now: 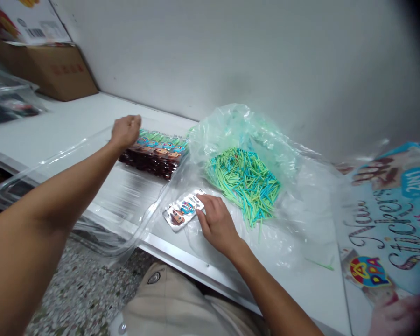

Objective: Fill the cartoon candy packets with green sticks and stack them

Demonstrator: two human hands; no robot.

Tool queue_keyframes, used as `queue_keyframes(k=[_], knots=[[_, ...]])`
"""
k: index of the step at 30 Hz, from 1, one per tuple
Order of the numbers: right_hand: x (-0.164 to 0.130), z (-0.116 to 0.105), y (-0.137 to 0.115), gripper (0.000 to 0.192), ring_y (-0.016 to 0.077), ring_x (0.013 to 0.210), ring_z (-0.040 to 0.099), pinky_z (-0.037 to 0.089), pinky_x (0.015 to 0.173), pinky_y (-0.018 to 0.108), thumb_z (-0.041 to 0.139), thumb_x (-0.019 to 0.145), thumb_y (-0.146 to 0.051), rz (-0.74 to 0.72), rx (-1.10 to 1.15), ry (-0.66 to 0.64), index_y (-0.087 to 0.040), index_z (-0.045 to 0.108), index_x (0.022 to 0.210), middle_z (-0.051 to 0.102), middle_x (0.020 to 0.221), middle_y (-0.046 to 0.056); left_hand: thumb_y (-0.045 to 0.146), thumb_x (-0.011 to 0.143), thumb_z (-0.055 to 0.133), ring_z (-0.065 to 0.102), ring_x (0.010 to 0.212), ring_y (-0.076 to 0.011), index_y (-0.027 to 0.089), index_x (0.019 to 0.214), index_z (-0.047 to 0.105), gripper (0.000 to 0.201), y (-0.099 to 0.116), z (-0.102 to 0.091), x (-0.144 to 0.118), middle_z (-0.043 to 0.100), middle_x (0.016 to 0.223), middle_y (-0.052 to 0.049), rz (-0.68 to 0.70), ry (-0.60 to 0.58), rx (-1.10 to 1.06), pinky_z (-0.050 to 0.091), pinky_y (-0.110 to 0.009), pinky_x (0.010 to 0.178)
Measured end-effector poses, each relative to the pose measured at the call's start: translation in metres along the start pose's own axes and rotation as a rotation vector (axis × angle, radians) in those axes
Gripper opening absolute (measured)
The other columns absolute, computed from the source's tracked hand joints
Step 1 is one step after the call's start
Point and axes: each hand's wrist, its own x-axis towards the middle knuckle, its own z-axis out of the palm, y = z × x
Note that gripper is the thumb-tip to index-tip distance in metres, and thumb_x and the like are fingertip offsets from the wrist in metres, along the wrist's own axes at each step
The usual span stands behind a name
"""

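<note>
A clear plastic bag [252, 154] lies open on a white table [66, 121], holding a heap of green and blue sticks [243, 182]. A second clear bag [101, 186] holds a row of small toy packs [154, 156]; the left hand [125, 130] is clenched on its far edge. The right hand [217, 221] grips one small pack [184, 210] flat on the table, just beside the sticks. A blue sticker box [392, 224] sits right; a cardboard box [52, 67] stands against the white wall.
</note>
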Motion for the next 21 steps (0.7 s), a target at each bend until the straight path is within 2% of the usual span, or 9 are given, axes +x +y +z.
queue_keyframes(k=[3, 4, 7, 9, 10, 12, 16, 20, 21], knots=[[-0.005, 0.004, -0.007, 0.027, 0.0234, 0.098, 0.054, 0.045, 0.086, 0.038, 0.04, 0.094, -0.022, -0.041, 0.046, -0.065, -0.012, 0.058, 0.112, 0.063, 0.103, 0.013, 0.051, 0.08, 0.035, 0.045, 0.125, -0.0275, 0.005, 0.093, 0.06, 0.054, -0.013, -0.022, -0.01, 0.072, 0.086, -0.009, -0.24, 0.157, 0.199, 0.031, -0.039, 0.088], [-0.006, 0.005, -0.009, 0.025, 0.0226, 0.094, 0.055, 0.045, 0.084, 0.036, 0.04, 0.095, -0.022, -0.05, 0.047, -0.095, -0.013, 0.06, 0.107, 0.064, 0.099, 0.012, 0.05, 0.076, 0.039, 0.054, 0.115, -0.0266, 0.007, 0.081, 0.062, 0.048, -0.015, -0.026, -0.015, 0.07, 0.07, -0.006, -0.274, 0.11, 0.259, 0.035, -0.036, 0.081], [-0.004, 0.007, -0.007, 0.026, 0.0211, 0.086, 0.058, 0.045, 0.077, 0.033, 0.038, 0.096, -0.024, 0.017, 0.01, -0.147, -0.016, 0.063, 0.095, 0.065, 0.089, 0.009, 0.049, 0.063, 0.052, 0.066, 0.074, -0.0233, 0.016, 0.054, 0.061, 0.035, -0.012, -0.023, -0.034, 0.061, 0.046, -0.003, -0.163, -0.376, 0.254, 0.042, -0.03, 0.063], [-0.002, 0.006, 0.003, 0.027, 0.0195, 0.082, 0.059, 0.043, 0.073, 0.03, 0.037, 0.096, -0.025, 0.159, -0.018, -0.156, -0.018, 0.063, 0.094, 0.065, 0.088, 0.007, 0.046, 0.058, 0.059, 0.062, 0.06, -0.0206, 0.018, 0.048, 0.061, 0.03, -0.005, -0.013, -0.043, 0.063, 0.049, -0.004, -0.044, -0.686, 0.161, 0.045, -0.03, 0.058], [-0.001, 0.005, 0.009, 0.026, 0.0187, 0.082, 0.06, 0.043, 0.072, 0.029, 0.037, 0.096, -0.025, 0.245, -0.031, -0.166, -0.019, 0.063, 0.094, 0.066, 0.09, 0.007, 0.045, 0.057, 0.061, 0.062, 0.06, -0.0203, 0.019, 0.05, 0.063, 0.028, 0.0, -0.007, -0.046, 0.066, 0.054, -0.004, -0.001, -0.763, 0.124, 0.047, -0.03, 0.058], [0.001, 0.004, 0.023, 0.025, 0.0176, 0.08, 0.06, 0.041, 0.072, 0.027, 0.039, 0.094, -0.026, 0.394, -0.057, -0.198, -0.02, 0.062, 0.096, 0.066, 0.092, 0.006, 0.046, 0.061, 0.059, 0.062, 0.063, -0.0206, 0.019, 0.055, 0.066, 0.028, 0.009, 0.006, -0.049, 0.069, 0.062, -0.004, 0.067, -0.794, 0.059, 0.049, -0.029, 0.061], [0.008, 0.01, 0.044, 0.027, 0.0205, 0.084, 0.062, 0.04, 0.071, 0.029, 0.042, 0.093, -0.034, 0.529, -0.1, -0.226, -0.017, 0.061, 0.102, 0.067, 0.094, 0.008, 0.049, 0.067, 0.054, 0.063, 0.064, -0.0214, 0.018, 0.059, 0.067, 0.035, 0.016, 0.018, -0.05, 0.069, 0.066, -0.007, 0.1, -0.706, 0.061, 0.048, -0.029, 0.062], [0.024, 0.026, 0.054, 0.044, 0.0245, 0.085, 0.062, 0.04, 0.067, 0.03, 0.054, 0.083, -0.053, 0.641, -0.105, -0.248, -0.014, 0.062, 0.102, 0.067, 0.095, 0.013, 0.046, 0.065, 0.059, 0.058, 0.052, -0.018, 0.018, 0.05, 0.064, 0.032, 0.022, 0.003, -0.054, 0.063, 0.052, -0.003, 0.075, -0.715, 0.134, 0.047, -0.029, 0.057], [0.029, 0.03, 0.056, 0.044, 0.0242, 0.083, 0.062, 0.039, 0.065, 0.029, 0.058, 0.079, -0.054, 0.672, -0.098, -0.255, -0.015, 0.063, 0.098, 0.068, 0.093, 0.012, 0.044, 0.064, 0.062, 0.057, 0.051, -0.0176, 0.018, 0.05, 0.064, 0.03, 0.027, -0.005, -0.057, 0.062, 0.051, -0.003, 0.042, -0.648, 0.067, 0.048, -0.029, 0.057]])
